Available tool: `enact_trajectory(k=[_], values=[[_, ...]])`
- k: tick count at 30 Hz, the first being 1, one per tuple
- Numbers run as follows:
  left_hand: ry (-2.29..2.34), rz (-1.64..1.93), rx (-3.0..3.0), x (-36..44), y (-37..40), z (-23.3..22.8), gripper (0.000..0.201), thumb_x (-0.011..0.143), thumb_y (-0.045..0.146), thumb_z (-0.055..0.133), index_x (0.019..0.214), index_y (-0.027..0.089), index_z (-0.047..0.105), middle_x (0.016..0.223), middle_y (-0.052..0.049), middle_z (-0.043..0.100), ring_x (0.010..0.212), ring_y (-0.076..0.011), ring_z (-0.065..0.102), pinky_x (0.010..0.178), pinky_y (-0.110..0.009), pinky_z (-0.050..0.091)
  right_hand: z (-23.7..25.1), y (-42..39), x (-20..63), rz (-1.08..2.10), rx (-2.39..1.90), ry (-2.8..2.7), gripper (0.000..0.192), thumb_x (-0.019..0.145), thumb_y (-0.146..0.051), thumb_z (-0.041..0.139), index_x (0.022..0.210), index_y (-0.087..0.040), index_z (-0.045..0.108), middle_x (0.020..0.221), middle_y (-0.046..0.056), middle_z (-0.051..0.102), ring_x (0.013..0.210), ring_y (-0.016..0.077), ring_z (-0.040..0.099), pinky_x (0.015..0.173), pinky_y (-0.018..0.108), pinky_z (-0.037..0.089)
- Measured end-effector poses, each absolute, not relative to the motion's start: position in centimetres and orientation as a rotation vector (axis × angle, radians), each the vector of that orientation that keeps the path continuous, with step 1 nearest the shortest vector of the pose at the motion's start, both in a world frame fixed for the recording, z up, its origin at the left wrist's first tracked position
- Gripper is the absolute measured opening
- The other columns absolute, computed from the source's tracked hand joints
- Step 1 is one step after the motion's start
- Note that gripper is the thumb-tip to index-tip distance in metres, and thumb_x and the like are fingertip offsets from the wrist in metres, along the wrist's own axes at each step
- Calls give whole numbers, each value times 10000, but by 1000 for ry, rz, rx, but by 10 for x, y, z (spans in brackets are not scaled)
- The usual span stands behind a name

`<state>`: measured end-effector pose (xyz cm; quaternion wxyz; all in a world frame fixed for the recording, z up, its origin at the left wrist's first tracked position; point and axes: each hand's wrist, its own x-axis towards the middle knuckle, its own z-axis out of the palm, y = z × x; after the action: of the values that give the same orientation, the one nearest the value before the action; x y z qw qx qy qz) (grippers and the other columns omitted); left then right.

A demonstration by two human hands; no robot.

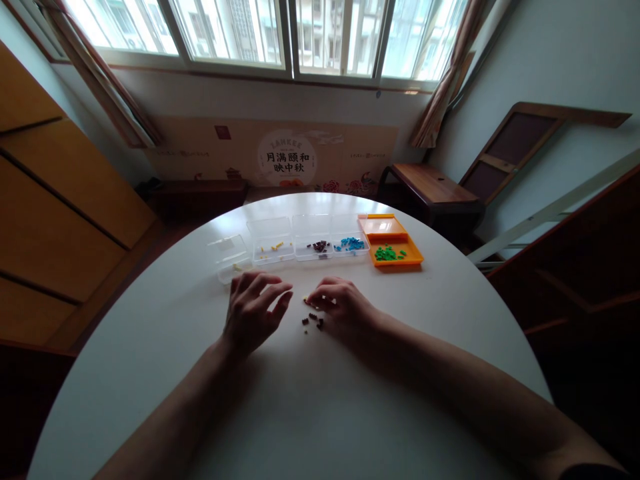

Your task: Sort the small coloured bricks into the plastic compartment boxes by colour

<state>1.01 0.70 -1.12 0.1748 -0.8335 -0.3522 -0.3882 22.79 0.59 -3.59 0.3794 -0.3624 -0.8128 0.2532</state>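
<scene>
Pinching at the dark beads (313, 319) on the desk (300, 413), our right hand (340, 303) fingers curled, grip unclear; left hand (253, 310) hovers, released

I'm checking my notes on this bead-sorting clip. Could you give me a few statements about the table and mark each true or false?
1. The green pieces lie in an orange tray. True.
2. The left hand is holding a clear box. False: it holds nothing, its fingers spread over the white table.
3. The right hand has its fingertips at the small loose pieces. True.
4. The blue pieces lie loose on the table. False: they sit in a clear box.
</scene>
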Motion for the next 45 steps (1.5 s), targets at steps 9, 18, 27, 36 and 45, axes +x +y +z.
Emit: enact_trajectory(k=[9,18,27,36,45], values=[[-815,-1027,-2541,21,0,-11,106,801,220,697,893,231,644,813,-3,671,853,-185,556,811,-350,405,-29,0,225,948,-917,-1823,71,789,-203,655,811,-151,697,735,23,693,656,105,602,630,218,475],[-927,-1018,-2503,12,8,-17,39,825,203,660,830,241,665,781,8,679,835,-182,569,816,-345,406,-32,2,225,903,-972,-1809,114,791,-238,655,853,-156,705,714,11,688,582,81,526,572,200,426],[-1856,-1340,-1808,-46,45,-25,242,821,377,611,842,164,725,804,-56,692,801,-218,567,763,-338,455,-31,2,229,756,-967,-1842,105,810,-207,607,843,-160,694,749,23,695,592,87,536,568,195,426],[-1938,-1369,-1817,-58,52,-30,289,867,359,550,904,141,736,808,-66,686,779,-211,575,691,-335,445,-34,4,231,676,-996,-1811,104,812,-198,602,857,-172,692,738,15,683,577,87,518,569,202,431],[-1208,-1019,-2570,0,17,-18,204,880,242,568,1055,249,671,1044,-61,646,1010,-233,534,885,-397,425,-33,8,234,616,-1128,-1683,116,808,-221,598,834,-165,696,719,13,661,550,89,493,571,216,426]])
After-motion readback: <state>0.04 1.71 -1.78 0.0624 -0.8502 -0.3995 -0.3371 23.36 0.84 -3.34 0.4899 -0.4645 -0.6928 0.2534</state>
